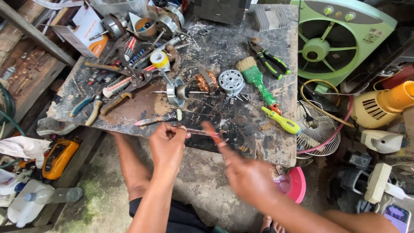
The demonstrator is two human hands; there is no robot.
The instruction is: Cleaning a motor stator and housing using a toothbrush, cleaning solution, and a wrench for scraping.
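Gripping a thin rusty metal tool (202, 133) at the near edge of the stained dark worktable (241, 129), the left hand (167, 144) has its fingers closed on one end; the blurred right hand (246, 172) points a finger at the other end, beside a yellow-handled screwdriver (282, 122)

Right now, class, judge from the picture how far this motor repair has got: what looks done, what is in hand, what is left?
Done: the small grey motor housing and copper-wound coil lie apart on the stained workbench, so it is stripped down. In hand: the left hand holds a thin metal spanner; the blurred right hand points at it. Left: the steel shaft with end plate sits unassembled.
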